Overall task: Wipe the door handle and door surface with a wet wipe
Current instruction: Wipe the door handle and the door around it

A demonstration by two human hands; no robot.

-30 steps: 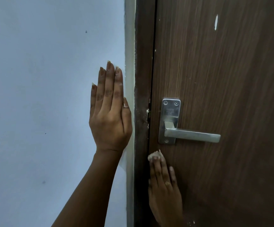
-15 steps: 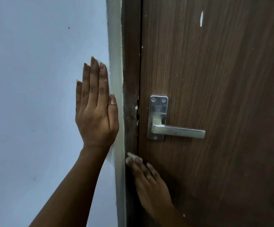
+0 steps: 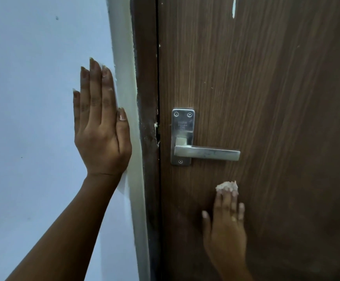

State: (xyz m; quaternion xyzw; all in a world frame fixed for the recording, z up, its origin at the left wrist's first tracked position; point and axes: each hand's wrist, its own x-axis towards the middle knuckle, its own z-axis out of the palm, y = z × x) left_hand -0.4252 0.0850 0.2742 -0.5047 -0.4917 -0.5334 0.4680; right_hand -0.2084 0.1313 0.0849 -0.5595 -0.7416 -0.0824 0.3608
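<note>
Wall pale blue, at left. Left hand lay flat on wall, fingers straight and together, holding nothing, thumb side beside white trim. Dark door frame next, chipped near latch. Brown wood-grain door filled right part. Metal door handle with lever pointing right, on plate with screws. Right hand was below handle, pressing crumpled wet wipe against door under fingertips; wipe apart from lever.
</note>
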